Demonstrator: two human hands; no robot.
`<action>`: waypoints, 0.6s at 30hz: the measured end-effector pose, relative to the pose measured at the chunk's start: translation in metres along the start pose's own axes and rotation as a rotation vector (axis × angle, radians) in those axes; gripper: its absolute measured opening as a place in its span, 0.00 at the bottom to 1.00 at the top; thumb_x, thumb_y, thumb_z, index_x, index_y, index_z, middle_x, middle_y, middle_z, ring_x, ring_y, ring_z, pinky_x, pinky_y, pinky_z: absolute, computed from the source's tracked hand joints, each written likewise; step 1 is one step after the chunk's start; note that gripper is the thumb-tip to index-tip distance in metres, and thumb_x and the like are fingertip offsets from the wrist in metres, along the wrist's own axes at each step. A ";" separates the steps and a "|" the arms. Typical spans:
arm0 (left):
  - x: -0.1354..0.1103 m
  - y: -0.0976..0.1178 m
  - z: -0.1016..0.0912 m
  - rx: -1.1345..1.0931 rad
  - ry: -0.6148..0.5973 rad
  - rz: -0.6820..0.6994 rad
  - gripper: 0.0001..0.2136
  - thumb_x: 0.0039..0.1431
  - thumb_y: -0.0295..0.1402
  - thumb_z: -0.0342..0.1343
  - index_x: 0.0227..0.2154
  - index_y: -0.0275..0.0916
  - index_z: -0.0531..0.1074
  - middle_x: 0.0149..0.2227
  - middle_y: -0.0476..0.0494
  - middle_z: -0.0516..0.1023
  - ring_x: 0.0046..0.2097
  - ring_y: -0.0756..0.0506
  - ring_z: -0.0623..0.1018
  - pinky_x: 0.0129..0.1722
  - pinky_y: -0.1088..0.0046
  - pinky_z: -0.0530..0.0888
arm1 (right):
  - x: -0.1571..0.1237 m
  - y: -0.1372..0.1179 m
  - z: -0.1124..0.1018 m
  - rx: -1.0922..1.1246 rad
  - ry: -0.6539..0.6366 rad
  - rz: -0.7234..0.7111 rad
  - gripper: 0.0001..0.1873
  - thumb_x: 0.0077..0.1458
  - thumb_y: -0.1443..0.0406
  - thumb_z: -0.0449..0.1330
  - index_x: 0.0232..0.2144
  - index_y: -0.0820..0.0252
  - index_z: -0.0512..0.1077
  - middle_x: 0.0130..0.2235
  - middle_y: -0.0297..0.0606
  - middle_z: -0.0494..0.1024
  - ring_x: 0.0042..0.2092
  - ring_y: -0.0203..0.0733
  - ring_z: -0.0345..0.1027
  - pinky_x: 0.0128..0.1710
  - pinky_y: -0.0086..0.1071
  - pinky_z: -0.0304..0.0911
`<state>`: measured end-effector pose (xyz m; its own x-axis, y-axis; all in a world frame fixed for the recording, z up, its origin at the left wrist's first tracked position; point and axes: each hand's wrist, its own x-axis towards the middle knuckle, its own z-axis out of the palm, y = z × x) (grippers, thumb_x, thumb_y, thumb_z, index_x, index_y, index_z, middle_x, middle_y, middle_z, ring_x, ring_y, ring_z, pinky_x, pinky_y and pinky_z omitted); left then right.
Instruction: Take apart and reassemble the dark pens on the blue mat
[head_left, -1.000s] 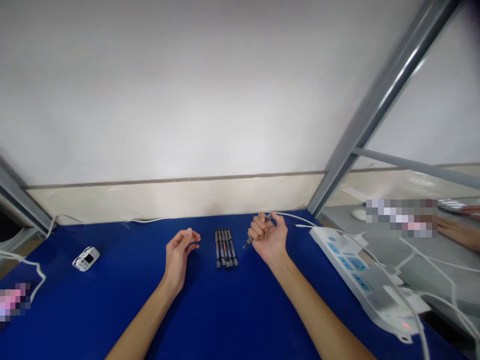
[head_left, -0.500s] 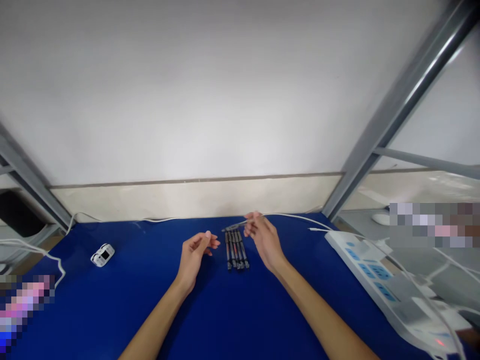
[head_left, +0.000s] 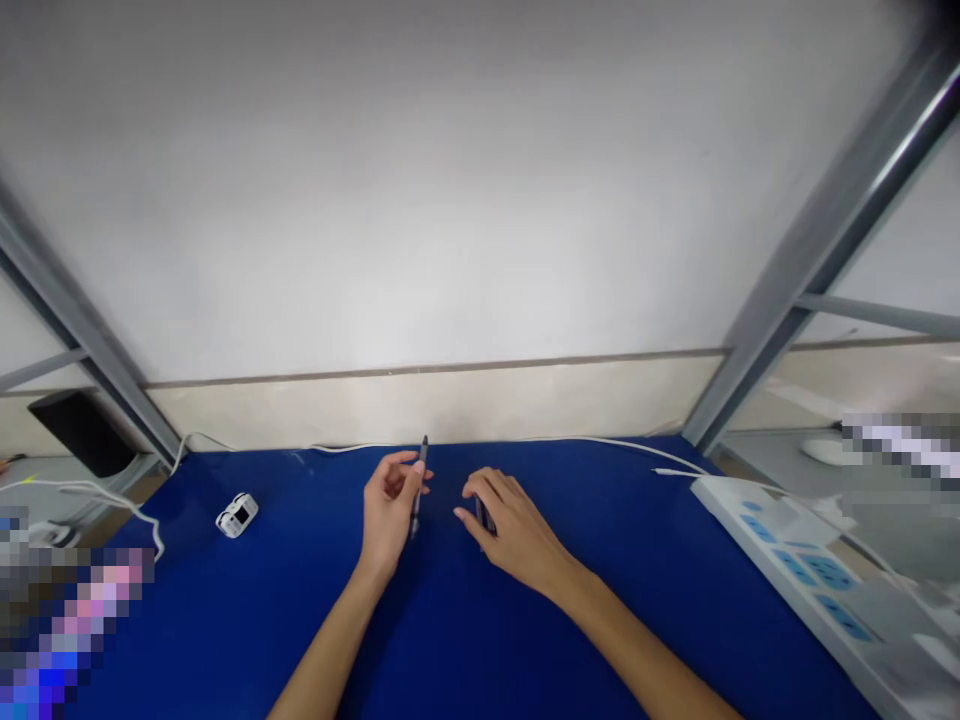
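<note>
My left hand (head_left: 390, 510) pinches a dark pen (head_left: 422, 462) between thumb and fingers. One end of the pen points toward the wall, and the lower part runs down past the thumb. To its right, my right hand (head_left: 510, 515) curls over several dark pens (head_left: 486, 515) at the blue table, thumb on the near left side and fingers on the far side. Only a small part of these pens shows between thumb and fingers; my hand covers the rest.
A small white device with a dark screen (head_left: 241, 515) lies on the blue table (head_left: 300, 600) at left. A white power strip (head_left: 780, 570) runs along the right edge. White cables (head_left: 615, 443) trail along the wall. Grey metal posts (head_left: 750, 330) frame both sides.
The pen that my right hand held is now in my left hand, turned more upright. My right hand has come down over the row of pens. The view has shifted slightly.
</note>
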<state>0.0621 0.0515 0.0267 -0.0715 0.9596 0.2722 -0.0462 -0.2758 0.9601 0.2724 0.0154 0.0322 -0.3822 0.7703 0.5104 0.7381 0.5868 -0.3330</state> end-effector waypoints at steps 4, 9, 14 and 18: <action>0.011 -0.009 -0.021 0.556 -0.028 0.079 0.17 0.64 0.46 0.58 0.50 0.44 0.73 0.31 0.47 0.81 0.33 0.43 0.79 0.37 0.67 0.72 | 0.000 0.013 0.001 -0.232 0.024 0.071 0.15 0.62 0.53 0.65 0.31 0.56 0.69 0.43 0.43 0.72 0.45 0.52 0.66 0.45 0.47 0.64; 0.017 -0.017 -0.039 1.092 -0.068 0.065 0.13 0.65 0.40 0.57 0.51 0.46 0.72 0.32 0.47 0.81 0.42 0.38 0.80 0.42 0.64 0.67 | -0.003 0.016 0.006 -0.323 0.034 0.071 0.17 0.60 0.55 0.66 0.26 0.56 0.69 0.42 0.45 0.71 0.44 0.53 0.65 0.42 0.45 0.62; 0.016 -0.015 -0.042 1.205 -0.068 0.026 0.15 0.65 0.44 0.58 0.51 0.46 0.71 0.31 0.47 0.81 0.44 0.36 0.80 0.45 0.62 0.65 | -0.002 0.010 0.007 -0.304 0.026 0.050 0.12 0.59 0.62 0.65 0.25 0.57 0.68 0.43 0.44 0.72 0.45 0.52 0.65 0.42 0.44 0.62; 0.014 -0.010 -0.037 1.112 -0.001 0.095 0.15 0.66 0.45 0.56 0.50 0.46 0.73 0.30 0.48 0.79 0.40 0.38 0.80 0.41 0.66 0.65 | 0.001 0.007 0.002 -0.209 0.165 0.039 0.09 0.62 0.66 0.60 0.29 0.56 0.68 0.41 0.41 0.72 0.43 0.48 0.67 0.43 0.42 0.63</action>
<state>0.0248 0.0652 0.0186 -0.0263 0.9374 0.3474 0.8769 -0.1452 0.4582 0.2758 0.0205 0.0293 -0.2680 0.7305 0.6281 0.8561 0.4796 -0.1926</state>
